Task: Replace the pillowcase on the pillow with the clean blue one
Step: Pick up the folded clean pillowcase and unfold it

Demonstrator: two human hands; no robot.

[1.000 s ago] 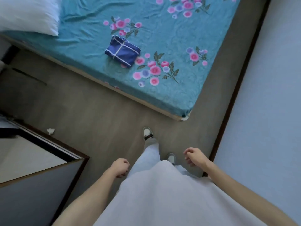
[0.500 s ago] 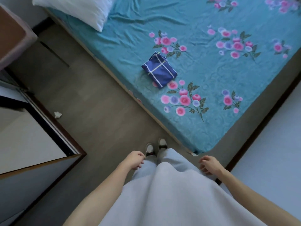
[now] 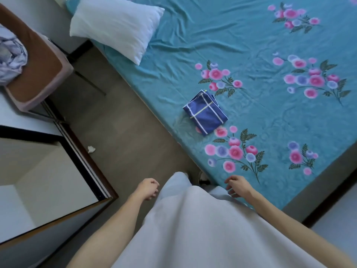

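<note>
A folded blue pillowcase (image 3: 206, 112) with white stripes lies near the bed's left edge, on the teal flowered sheet (image 3: 251, 45). A white pillow (image 3: 116, 26) rests at the head of the bed, upper left. My left hand (image 3: 147, 188) hangs by my hip over the floor, fingers loosely curled and holding nothing. My right hand (image 3: 238, 185) hangs over the bed's near corner, fingers loosely curled, also holding nothing. Both hands are well short of the pillowcase.
A brown chair (image 3: 44, 60) with crumpled cloth (image 3: 10, 57) on it stands at the left by the wall. A dark-framed cabinet (image 3: 63, 151) fills the lower left. A scrap of paper (image 3: 91, 149) lies on the wooden floor (image 3: 125, 132). A pale wall is at the lower right.
I have walked closer to the bed and turned left; the pillow, chair and pillowcase have come further into view. Both hands still hang at my sides.
</note>
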